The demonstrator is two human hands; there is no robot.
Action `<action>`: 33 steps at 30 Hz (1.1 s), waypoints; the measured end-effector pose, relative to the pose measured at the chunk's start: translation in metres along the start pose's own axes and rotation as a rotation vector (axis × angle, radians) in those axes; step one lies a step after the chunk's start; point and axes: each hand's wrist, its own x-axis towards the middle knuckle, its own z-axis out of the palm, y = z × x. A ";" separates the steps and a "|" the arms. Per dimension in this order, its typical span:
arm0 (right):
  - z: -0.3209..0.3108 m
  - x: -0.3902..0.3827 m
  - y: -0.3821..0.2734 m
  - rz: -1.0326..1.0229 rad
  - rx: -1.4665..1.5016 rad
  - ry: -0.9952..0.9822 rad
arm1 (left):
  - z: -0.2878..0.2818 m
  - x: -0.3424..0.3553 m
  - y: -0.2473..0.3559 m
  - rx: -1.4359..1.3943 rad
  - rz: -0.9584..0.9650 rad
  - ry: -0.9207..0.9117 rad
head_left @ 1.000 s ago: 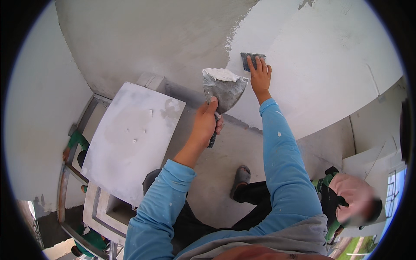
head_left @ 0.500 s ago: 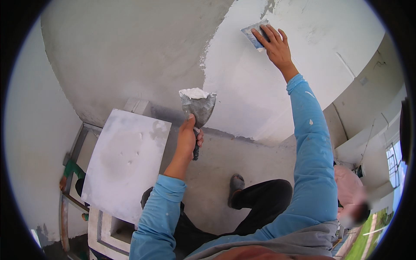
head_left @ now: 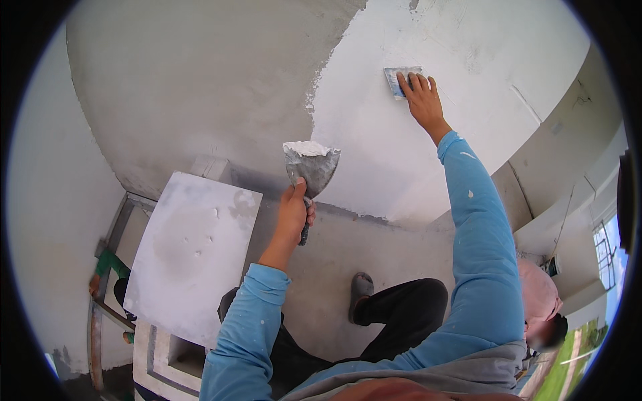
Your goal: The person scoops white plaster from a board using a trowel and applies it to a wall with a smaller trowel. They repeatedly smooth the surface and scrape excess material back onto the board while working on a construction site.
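My left hand (head_left: 293, 215) is wrapped round the dark handle of a putty knife (head_left: 313, 170), its broad grey blade pointing up. A ridge of white putty (head_left: 307, 148) lies along the blade's top edge. Farther off to the right, my right hand (head_left: 425, 100) grips a small flat scraper (head_left: 396, 81), blue and smeared with white, and presses it against the wall. Under it the wall has a white coat (head_left: 374, 134). To the left of a ragged border, the wall is bare grey plaster (head_left: 200, 80).
A white board (head_left: 180, 254) with putty smears rests on a pale block-like stand (head_left: 150, 361) at my left. Beyond it shows a person's green sleeve (head_left: 110, 262) beside a frame. Another person in pink (head_left: 538, 291) is at the right. My shoe (head_left: 362, 287) stands on the concrete floor (head_left: 328, 267).
My right hand and the scraper have moved down the wall, toward me. The grey patch near the top is now mostly outside the view. My left hand still holds the putty knife almost unmoved.
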 end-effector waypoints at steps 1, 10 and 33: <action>-0.004 0.002 -0.003 0.039 0.021 -0.041 | 0.000 0.002 0.000 0.005 0.012 -0.002; 0.000 0.090 0.057 0.674 0.144 0.392 | 0.006 -0.001 -0.002 -0.046 0.004 0.064; -0.027 0.117 0.048 0.488 0.048 0.471 | 0.007 -0.005 0.001 -0.025 0.000 0.032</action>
